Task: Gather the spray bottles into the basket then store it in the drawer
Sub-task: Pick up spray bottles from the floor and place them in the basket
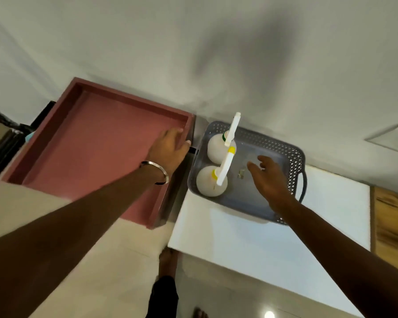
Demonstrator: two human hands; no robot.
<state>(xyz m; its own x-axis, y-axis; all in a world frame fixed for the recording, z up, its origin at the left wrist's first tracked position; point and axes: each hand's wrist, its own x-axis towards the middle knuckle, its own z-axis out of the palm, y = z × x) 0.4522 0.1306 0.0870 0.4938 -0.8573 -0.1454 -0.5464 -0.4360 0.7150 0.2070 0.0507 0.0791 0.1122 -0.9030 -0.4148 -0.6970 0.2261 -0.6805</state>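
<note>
A grey perforated basket (292, 161) sits on the white table top (262, 244), near its far left corner. Two white spray bottles stand upright in its left half, the far bottle (216, 148) with a green collar and the near bottle (209, 183) with a yellow collar. The pink drawer (97, 143) stands pulled open to the left of the basket. My left hand (170, 148) rests on the drawer's right front corner, fingers over its edge. My right hand (268, 177) hovers over the basket's empty right half, fingers spread and holding nothing.
A dark handle (302, 184) sticks out on the basket's right side. A wooden surface (391, 221) borders the table on the right. The wall rises just behind the drawer and basket. My bare foot (167, 260) is on the tiled floor below.
</note>
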